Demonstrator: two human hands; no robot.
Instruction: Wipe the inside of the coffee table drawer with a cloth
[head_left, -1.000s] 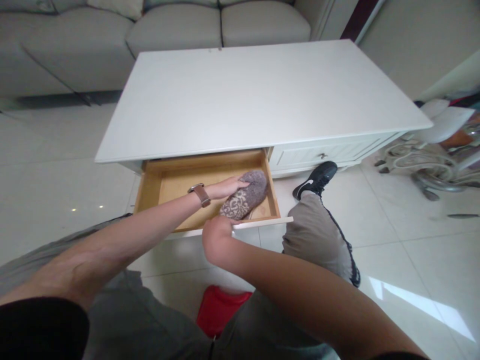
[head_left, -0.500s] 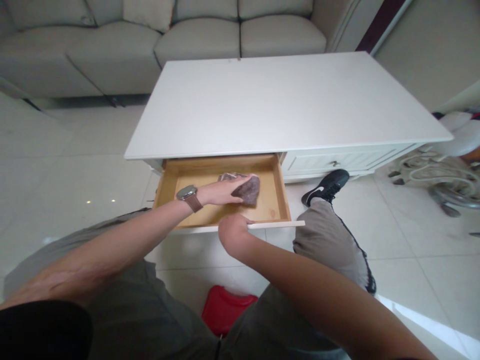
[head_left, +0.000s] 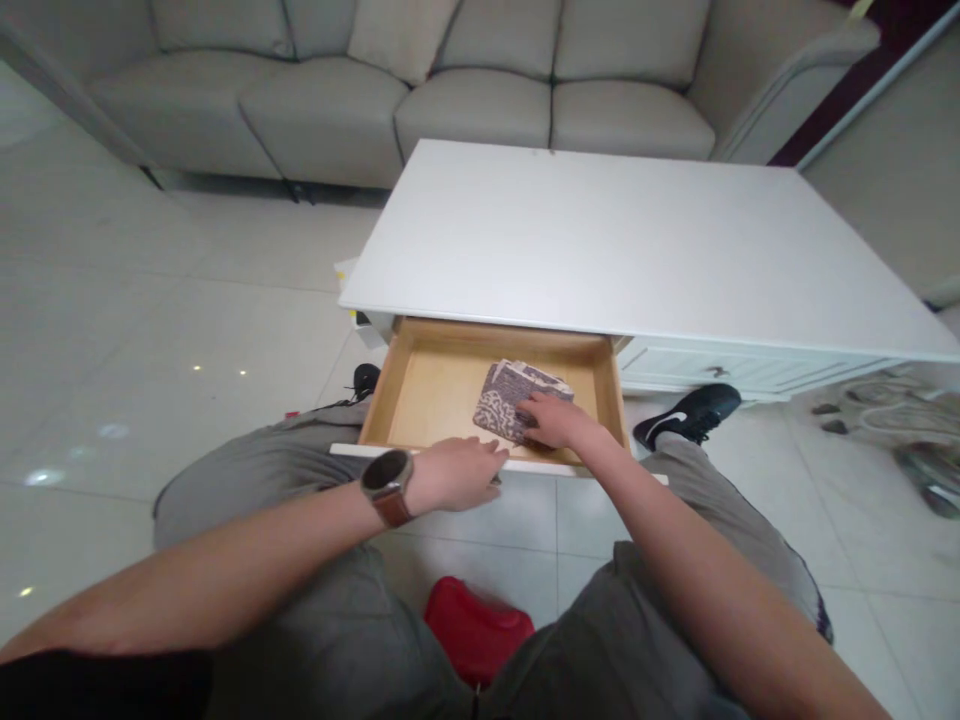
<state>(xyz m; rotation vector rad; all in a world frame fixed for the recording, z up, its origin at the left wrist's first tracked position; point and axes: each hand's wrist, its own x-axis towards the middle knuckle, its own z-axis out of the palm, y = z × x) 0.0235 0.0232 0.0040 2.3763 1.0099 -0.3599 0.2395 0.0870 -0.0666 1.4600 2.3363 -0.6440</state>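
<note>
A wooden drawer [head_left: 431, 385] stands pulled out from under the white coffee table [head_left: 600, 240]. Inside it, at the right, lies a folded grey and cream patterned cloth [head_left: 506, 395]. My right hand [head_left: 559, 422] reaches into the drawer with its fingers curled on the cloth's near right edge. My left hand [head_left: 457, 472], with a brown-strapped watch [head_left: 386, 485] on the wrist, rests on the drawer's white front edge [head_left: 360, 451], fingers stretched out and holding nothing.
A grey sofa [head_left: 420, 90] stands behind the table. My knees flank the drawer, a black shoe [head_left: 690, 415] sits under the table at the right, and a red object [head_left: 476, 630] lies on the tiled floor between my legs. Metal clutter [head_left: 892, 420] lies far right.
My left hand has let go of the cloth and come back to the drawer front. My right hand has left the drawer front and taken the cloth, which now lies folded flat.
</note>
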